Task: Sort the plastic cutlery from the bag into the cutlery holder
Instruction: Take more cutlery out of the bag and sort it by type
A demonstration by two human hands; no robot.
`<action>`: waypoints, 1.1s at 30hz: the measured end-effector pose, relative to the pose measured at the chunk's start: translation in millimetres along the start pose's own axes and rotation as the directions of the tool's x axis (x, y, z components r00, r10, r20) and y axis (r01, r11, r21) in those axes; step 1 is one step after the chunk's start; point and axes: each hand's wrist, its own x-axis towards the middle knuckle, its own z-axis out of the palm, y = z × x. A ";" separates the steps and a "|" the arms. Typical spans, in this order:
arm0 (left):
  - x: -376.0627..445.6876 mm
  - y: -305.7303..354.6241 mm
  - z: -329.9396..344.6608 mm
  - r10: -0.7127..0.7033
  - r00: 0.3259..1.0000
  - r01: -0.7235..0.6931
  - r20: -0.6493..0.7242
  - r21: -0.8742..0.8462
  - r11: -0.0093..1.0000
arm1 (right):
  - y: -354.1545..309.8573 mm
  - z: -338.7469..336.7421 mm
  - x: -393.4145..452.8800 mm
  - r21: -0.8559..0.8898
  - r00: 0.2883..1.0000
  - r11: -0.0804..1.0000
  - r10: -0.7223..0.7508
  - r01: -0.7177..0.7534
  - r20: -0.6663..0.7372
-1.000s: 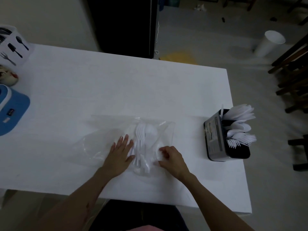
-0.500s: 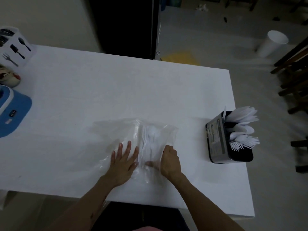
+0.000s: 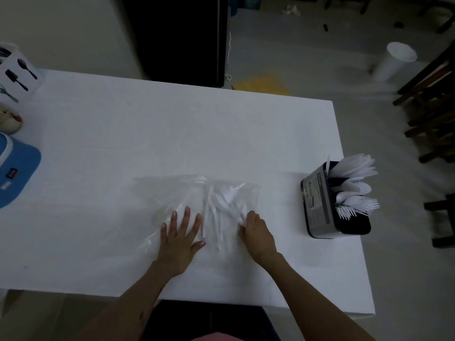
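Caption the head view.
Left hand flattens clear bag; right hand pinches its plastic cutlery near cutlery holder.

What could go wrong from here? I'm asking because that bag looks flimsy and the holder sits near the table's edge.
The right hand pinches the clear bag; a hard tug might spill the loose cutlery. The left hand only presses flat, so the bag could slide. The full cutlery holder by the table edge could get knocked.

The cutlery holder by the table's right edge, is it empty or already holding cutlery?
Holding cutlery. White plastic forks and other white pieces stick out of the cutlery holder, fanned rightward.
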 end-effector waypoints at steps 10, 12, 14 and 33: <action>19.4 -67.1 -32.9 0.005 0.998 0.003 -0.068 0.120 0.993 | 49.1 -11.2 -11.9 -0.341 0.980 0.935 -0.147 0.093 -0.136; 22.9 -72.8 -41.8 0.038 0.994 -0.023 -0.107 0.145 0.989 | 55.0 -15.0 -10.3 -0.385 0.975 0.921 -0.142 0.067 -0.171; 25.9 -63.4 -48.4 0.064 0.989 -0.055 -0.134 0.074 0.996 | 58.6 -16.4 -8.5 -0.383 0.974 0.924 -0.089 0.003 -0.208; 20.0 -26.4 -25.8 -0.076 0.980 -0.016 -0.185 -0.450 0.893 | -6.3 5.3 -3.7 -0.073 0.926 0.938 -0.346 0.339 -0.149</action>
